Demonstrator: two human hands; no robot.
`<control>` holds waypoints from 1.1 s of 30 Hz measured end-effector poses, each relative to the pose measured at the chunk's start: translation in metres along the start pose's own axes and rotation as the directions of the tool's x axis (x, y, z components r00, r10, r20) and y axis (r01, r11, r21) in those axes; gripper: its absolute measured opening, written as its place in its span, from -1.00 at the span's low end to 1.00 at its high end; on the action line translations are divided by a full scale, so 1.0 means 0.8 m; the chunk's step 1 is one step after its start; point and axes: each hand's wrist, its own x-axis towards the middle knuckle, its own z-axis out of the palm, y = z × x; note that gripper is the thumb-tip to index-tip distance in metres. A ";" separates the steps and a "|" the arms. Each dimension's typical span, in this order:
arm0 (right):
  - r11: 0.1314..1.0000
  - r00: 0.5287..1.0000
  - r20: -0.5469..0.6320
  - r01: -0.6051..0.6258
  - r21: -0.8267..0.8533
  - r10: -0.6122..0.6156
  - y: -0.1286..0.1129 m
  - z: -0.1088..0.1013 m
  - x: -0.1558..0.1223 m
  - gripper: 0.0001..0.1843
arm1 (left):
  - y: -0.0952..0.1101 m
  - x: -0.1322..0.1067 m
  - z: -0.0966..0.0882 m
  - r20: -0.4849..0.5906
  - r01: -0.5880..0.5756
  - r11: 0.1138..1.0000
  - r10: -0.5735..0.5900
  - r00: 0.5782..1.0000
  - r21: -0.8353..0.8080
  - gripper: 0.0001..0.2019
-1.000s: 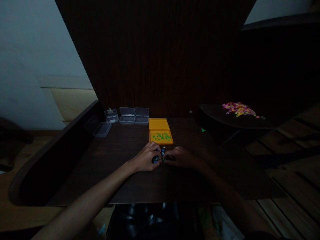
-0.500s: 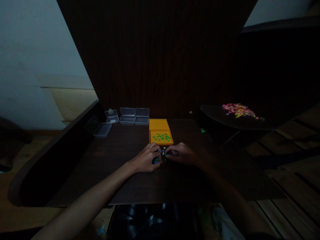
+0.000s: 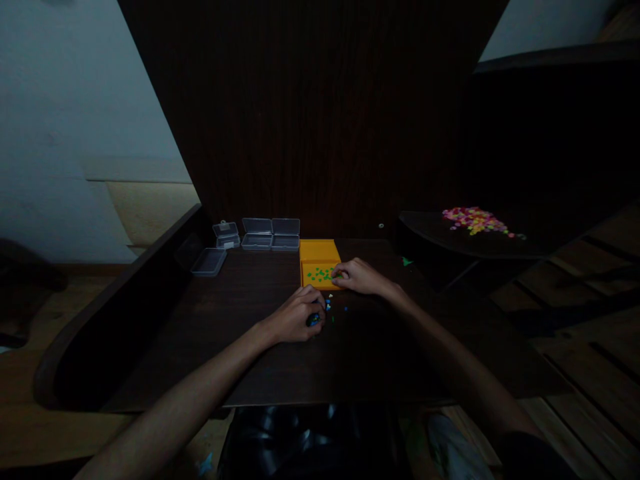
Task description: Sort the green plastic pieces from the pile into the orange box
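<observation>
right hand at the yellow box, left hand curled over small pieces

dim light, dark table (image 3: 215, 350). yellow box (image 3: 319, 251) lies open near the table's back, lid folded away from the person. green pieces (image 3: 320, 274) scattered in its near half. right hand (image 3: 356, 276) reaches over the box's right side, fingertips down among the green pieces — cannot tell whether a piece is pinched.

left hand (image 3: 299, 316) rests on the table just in front of the box, fingers bent around a cluster of blue and green bits (image 3: 313, 320); grip on them cannot be told. a few loose bits (image 3: 329, 305), blue and pale, lie just beside its fingertips.

left of the yellow box: a clear double case (image 3: 271, 243), lids up; a small clear case (image 3: 227, 241); a flat clear tray (image 3: 209, 262). far right — a heap of pink, red and yellow beads (image 3: 474, 220) on a dark shelf (image 3: 430, 228).
</observation>
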 end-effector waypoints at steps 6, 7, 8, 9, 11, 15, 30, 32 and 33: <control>0.996 0.999 0.051 -0.008 -0.088 0.013 0.005 0.005 0.011 -0.75 | -0.002 -0.001 0.001 0.002 -0.005 1.000 0.005 1.000 0.021 -0.97; 0.995 0.998 0.056 -0.016 -0.094 0.021 0.005 0.006 0.011 -0.74 | -0.002 0.000 0.002 0.000 -0.007 1.000 0.007 1.000 0.024 -0.97; 0.995 0.998 0.060 -0.023 -0.097 0.029 0.006 0.006 0.011 -0.74 | -0.002 0.000 0.001 -0.001 -0.007 1.000 0.007 1.000 0.026 -0.96; 0.995 0.997 0.063 -0.031 -0.099 0.037 0.006 0.007 0.011 -0.73 | -0.001 0.000 0.001 -0.004 -0.006 1.000 0.006 1.000 0.028 -0.96; 0.994 0.997 0.061 -0.040 -0.104 0.047 0.005 0.007 0.011 -0.73 | -0.001 0.000 0.001 -0.005 -0.004 1.000 0.004 1.000 0.029 -0.96; 0.992 0.997 0.044 -0.055 -0.114 0.061 0.004 0.004 0.009 -0.71 | -0.001 0.001 0.000 0.001 -0.007 1.000 0.007 1.000 0.022 -0.96; 0.954 0.965 0.154 0.169 0.248 -0.211 -0.025 0.012 -0.055 -0.77 | -0.002 0.001 -0.005 -0.097 0.005 0.999 -0.001 0.995 0.041 -0.94; 0.962 0.965 0.170 0.160 0.222 -0.200 -0.026 0.020 -0.059 -0.76 | -0.003 0.002 -0.005 -0.127 0.011 0.998 -0.003 0.992 0.059 -0.93; 0.967 0.966 0.174 0.154 0.204 -0.191 -0.025 0.023 -0.060 -0.76 | -0.004 0.002 -0.006 -0.143 0.019 0.997 -0.009 0.990 0.069 -0.92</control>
